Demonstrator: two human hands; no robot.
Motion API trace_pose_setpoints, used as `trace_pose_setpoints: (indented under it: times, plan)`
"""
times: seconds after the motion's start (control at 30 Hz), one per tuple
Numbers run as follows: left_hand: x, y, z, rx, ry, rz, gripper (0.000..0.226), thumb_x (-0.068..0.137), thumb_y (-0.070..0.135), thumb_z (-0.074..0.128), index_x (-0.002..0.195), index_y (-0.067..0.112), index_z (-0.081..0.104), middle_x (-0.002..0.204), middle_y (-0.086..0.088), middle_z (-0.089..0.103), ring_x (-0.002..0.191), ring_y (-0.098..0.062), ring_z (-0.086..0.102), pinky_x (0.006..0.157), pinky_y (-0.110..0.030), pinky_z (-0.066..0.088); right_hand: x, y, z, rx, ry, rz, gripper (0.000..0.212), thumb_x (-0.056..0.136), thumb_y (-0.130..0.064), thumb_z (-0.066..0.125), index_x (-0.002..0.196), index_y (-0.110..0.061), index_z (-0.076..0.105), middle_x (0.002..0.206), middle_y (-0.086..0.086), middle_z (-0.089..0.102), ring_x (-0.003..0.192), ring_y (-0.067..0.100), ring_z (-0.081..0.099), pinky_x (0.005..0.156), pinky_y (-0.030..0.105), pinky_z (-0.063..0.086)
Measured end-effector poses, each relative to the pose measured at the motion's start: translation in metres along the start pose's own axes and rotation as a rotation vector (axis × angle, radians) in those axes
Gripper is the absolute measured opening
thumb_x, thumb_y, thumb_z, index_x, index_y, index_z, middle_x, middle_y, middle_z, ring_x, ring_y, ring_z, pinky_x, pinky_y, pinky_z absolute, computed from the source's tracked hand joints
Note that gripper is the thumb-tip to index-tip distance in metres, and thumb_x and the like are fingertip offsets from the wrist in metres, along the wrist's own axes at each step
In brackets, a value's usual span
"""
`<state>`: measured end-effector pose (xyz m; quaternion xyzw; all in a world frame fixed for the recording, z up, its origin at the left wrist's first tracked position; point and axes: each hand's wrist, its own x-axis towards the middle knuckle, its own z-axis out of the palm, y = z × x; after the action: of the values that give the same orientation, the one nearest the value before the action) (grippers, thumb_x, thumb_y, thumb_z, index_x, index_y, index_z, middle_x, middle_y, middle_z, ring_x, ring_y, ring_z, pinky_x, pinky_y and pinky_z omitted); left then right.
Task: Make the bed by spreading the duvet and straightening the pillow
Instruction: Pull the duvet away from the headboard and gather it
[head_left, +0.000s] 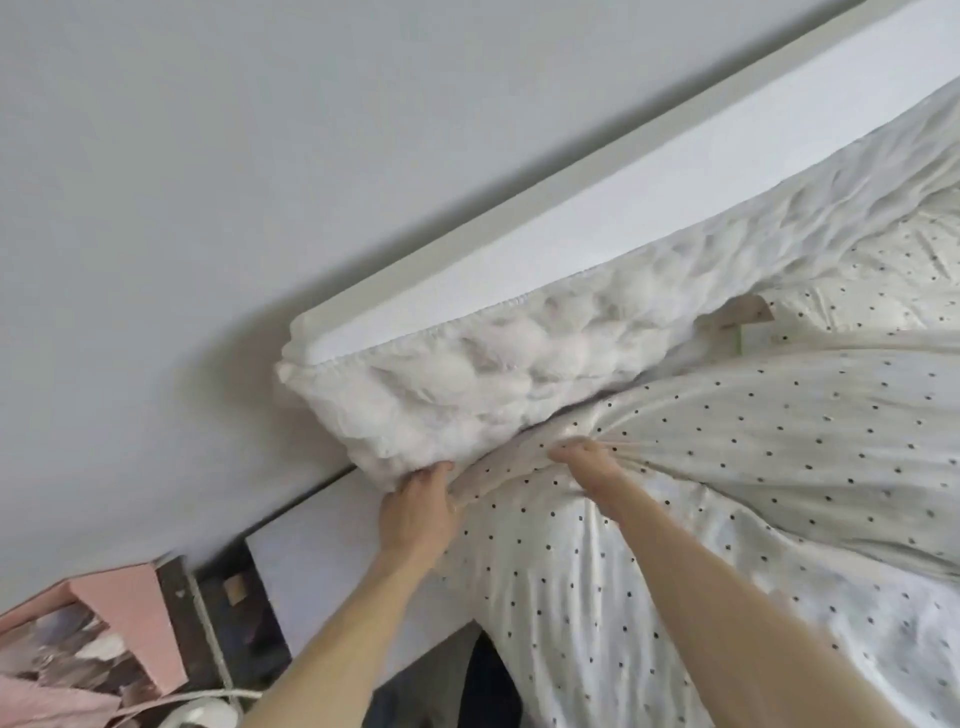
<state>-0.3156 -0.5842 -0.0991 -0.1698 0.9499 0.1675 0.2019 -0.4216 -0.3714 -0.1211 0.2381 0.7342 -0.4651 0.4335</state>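
The cream duvet (727, 441) with small black dots lies bunched across the bed, its folds fanning out from my hands. My right hand (587, 462) is shut on a gathered pinch of the duvet near the mattress corner. My left hand (415, 514) grips the duvet's edge where it meets the mattress corner (467, 384), which is wrapped in a crinkled white fitted sheet. A dotted pillow (872, 280) lies at the far right, partly hidden by the duvet.
A white headboard (571, 244) runs diagonally along the grey wall (208, 182). A white bed side panel (332, 571) drops below my left hand. A pink box (130, 613) and a white cord (208, 696) sit on a dark stand at lower left.
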Motion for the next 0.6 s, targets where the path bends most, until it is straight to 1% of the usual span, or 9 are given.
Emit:
trace_pose_setpoints:
  times: [0.1,0.2,0.23,0.3,0.33,0.37,0.43,0.53,0.6]
  plan:
    - [-0.002,0.015,0.039,0.065,-0.045,0.07,0.046,0.094,0.026,0.049,0.139,0.022,0.045,0.133,-0.004,0.055,0.115,-0.025,0.055,0.086,-0.035,0.047,-0.008,0.042,0.004,-0.08,0.235,-0.114,0.049,0.093,-0.027,0.059,0.141,-0.022,0.052,0.127,0.002,0.063,0.114,0.021,0.06,0.089,0.032,0.046]
    - [-0.003,0.045,0.069,0.052,-0.023,0.415,0.045,0.093,0.031,0.051,0.137,0.027,0.049,0.145,-0.007,0.044,0.127,-0.028,0.048,0.102,-0.042,0.043,-0.026,0.075,-0.007,-0.097,0.361,-0.208,0.04,0.092,-0.028,0.059,0.132,-0.029,0.058,0.121,-0.006,0.064,0.112,0.014,0.059,0.088,0.027,0.041]
    - [0.0,0.052,0.08,0.079,-0.062,0.566,0.044,0.096,0.035,0.045,0.14,0.032,0.045,0.153,-0.005,0.036,0.136,-0.026,0.039,0.11,-0.043,0.035,-0.029,0.087,-0.012,-0.133,0.406,-0.228,0.038,0.092,-0.028,0.06,0.131,-0.028,0.059,0.122,-0.007,0.063,0.112,0.013,0.057,0.089,0.028,0.04]
    - [0.017,0.052,0.092,0.196,-0.178,0.759,0.049,0.101,0.047,0.02,0.15,0.045,0.023,0.164,0.003,0.007,0.15,-0.017,0.007,0.121,-0.043,0.007,-0.033,0.108,-0.018,-0.264,0.474,-0.282,0.038,0.094,-0.029,0.061,0.131,-0.025,0.058,0.128,-0.007,0.059,0.12,0.016,0.051,0.094,0.026,0.035]
    - [0.031,0.047,0.097,0.229,-0.217,0.753,0.05,0.101,0.051,0.01,0.151,0.049,0.009,0.163,0.007,-0.004,0.15,-0.013,-0.004,0.121,-0.041,-0.002,-0.034,0.12,-0.019,-0.345,0.494,-0.304,0.039,0.094,-0.029,0.062,0.133,-0.023,0.058,0.136,-0.006,0.056,0.127,0.019,0.047,0.1,0.026,0.033]
    - [0.046,0.04,0.099,0.245,-0.216,0.689,0.05,0.1,0.052,0.005,0.15,0.05,-0.002,0.161,0.011,-0.011,0.149,-0.01,-0.009,0.121,-0.038,-0.004,-0.035,0.131,-0.019,-0.431,0.503,-0.327,0.042,0.095,-0.029,0.062,0.136,-0.021,0.056,0.145,-0.004,0.051,0.134,0.022,0.042,0.106,0.028,0.032]
    - [0.069,0.032,0.1,0.193,-0.197,0.477,0.052,0.102,0.047,0.007,0.152,0.042,-0.006,0.16,0.017,-0.013,0.149,-0.005,-0.004,0.122,-0.033,0.003,-0.035,0.149,-0.017,-0.583,0.517,-0.386,0.047,0.095,-0.031,0.063,0.139,-0.019,0.054,0.155,-0.001,0.042,0.144,0.027,0.035,0.115,0.037,0.03]
    - [0.068,0.065,0.111,-0.026,-0.109,0.237,0.053,0.103,0.035,0.021,0.156,0.029,0.016,0.164,0.008,0.012,0.148,-0.013,0.016,0.12,-0.04,0.019,-0.033,0.165,-0.015,-0.66,0.567,-0.416,0.049,0.094,-0.035,0.061,0.14,-0.018,0.054,0.16,0.006,0.036,0.15,0.03,0.027,0.119,0.044,0.03]
    - [0.052,0.091,0.115,-0.037,0.057,0.222,0.053,0.1,0.032,0.033,0.152,0.023,0.03,0.16,-0.001,0.027,0.145,-0.021,0.025,0.116,-0.044,0.027,-0.033,0.174,-0.009,-0.669,0.597,-0.394,0.055,0.096,-0.042,0.056,0.145,-0.019,0.048,0.164,0.007,0.027,0.153,0.028,0.019,0.121,0.047,0.026]
